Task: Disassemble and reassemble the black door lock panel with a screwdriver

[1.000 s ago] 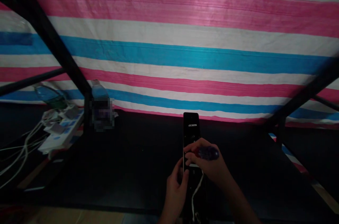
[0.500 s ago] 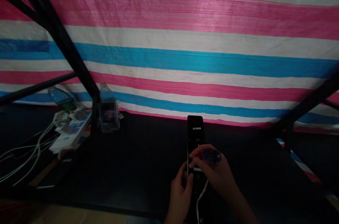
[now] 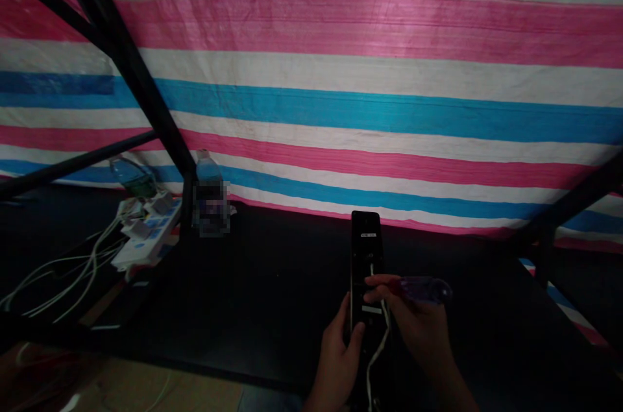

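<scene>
A long black device (image 3: 366, 250) lies lengthwise on the dark table (image 3: 263, 308), with a white cable (image 3: 378, 347) running down from it toward me. My left hand (image 3: 338, 360) grips its near left edge, fingers curled round it. My right hand (image 3: 418, 327) is closed on a screwdriver with a translucent purple handle (image 3: 423, 289); its tip end rests against the device near the cable. The lower part of the device is hidden behind my hands.
A white power strip (image 3: 148, 237) with plugs and white cords (image 3: 63, 276) sits at the left. Two plastic bottles (image 3: 134, 177) stand near a black slanted frame post (image 3: 131, 68). A pink, blue and white striped tarp (image 3: 341, 107) hangs behind. Another black bar (image 3: 569, 204) crosses at right.
My right hand has turned so the purple handle now points out to the right. The white cable lies higher over the device. The view shifted slightly left to right.
</scene>
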Demonstrator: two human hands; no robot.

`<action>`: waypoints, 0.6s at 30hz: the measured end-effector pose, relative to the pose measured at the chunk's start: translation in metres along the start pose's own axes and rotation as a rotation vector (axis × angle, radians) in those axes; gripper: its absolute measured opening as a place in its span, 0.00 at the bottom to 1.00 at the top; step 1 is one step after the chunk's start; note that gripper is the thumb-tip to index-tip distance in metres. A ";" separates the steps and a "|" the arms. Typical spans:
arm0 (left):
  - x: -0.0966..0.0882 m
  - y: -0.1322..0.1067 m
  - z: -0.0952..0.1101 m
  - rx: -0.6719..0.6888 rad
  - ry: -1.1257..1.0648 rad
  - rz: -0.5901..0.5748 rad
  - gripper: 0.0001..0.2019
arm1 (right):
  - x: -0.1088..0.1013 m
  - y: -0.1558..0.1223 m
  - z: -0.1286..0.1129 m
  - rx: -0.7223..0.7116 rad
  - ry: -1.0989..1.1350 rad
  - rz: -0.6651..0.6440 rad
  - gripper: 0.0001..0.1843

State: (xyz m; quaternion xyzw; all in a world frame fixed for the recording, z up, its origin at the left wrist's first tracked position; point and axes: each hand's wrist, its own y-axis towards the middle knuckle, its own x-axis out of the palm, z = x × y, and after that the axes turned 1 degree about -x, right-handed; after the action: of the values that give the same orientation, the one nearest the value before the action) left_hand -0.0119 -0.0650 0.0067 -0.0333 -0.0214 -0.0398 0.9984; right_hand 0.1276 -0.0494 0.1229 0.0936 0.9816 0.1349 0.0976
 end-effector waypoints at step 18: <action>-0.001 -0.003 -0.008 0.045 0.008 -0.065 0.29 | -0.064 -0.024 0.132 0.495 0.191 0.617 0.32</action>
State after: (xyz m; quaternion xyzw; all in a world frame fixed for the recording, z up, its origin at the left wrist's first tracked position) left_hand -0.0126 -0.0685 -0.0015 -0.0100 -0.0192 -0.0719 0.9972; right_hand 0.2144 -0.0528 0.0018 0.3916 0.9149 -0.0742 -0.0645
